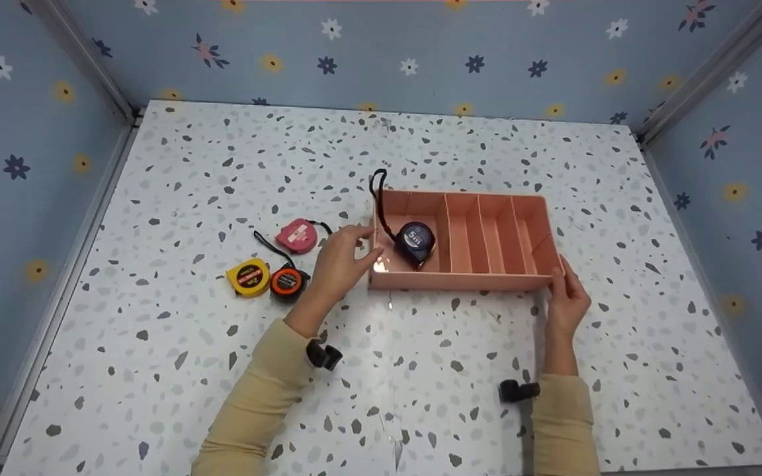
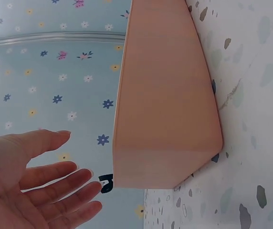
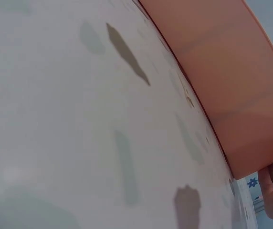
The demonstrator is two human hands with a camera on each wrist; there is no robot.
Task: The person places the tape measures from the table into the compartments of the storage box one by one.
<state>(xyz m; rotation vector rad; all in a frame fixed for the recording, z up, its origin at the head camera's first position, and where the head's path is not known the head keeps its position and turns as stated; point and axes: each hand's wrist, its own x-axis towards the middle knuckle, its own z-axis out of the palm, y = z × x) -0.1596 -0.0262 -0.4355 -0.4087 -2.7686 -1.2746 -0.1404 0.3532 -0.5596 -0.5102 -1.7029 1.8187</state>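
A pink divided organizer box [image 1: 460,282] sits on the table, its wide left compartment holding a dark tape measure [image 1: 415,243] marked 5m. That tape's black strap loops over the box's back left rim. My left hand [image 1: 342,261] is beside the box's left end, thumb and fingers spread; the left wrist view shows the hand [image 2: 55,186] holding nothing, a gap from the box wall [image 2: 170,95]. At the front right corner, my right hand [image 1: 567,297] grips the box with thumb at the front and fingers along the right end. Its fingers [image 3: 270,179] show at the corner in the right wrist view.
Left of the box lie a pink tape measure [image 1: 297,236], a yellow one [image 1: 249,277] and an orange-and-black one [image 1: 287,283], close together. Flowered panels [image 1: 368,59] wall the speckled table [image 1: 222,383] at the back and both sides.
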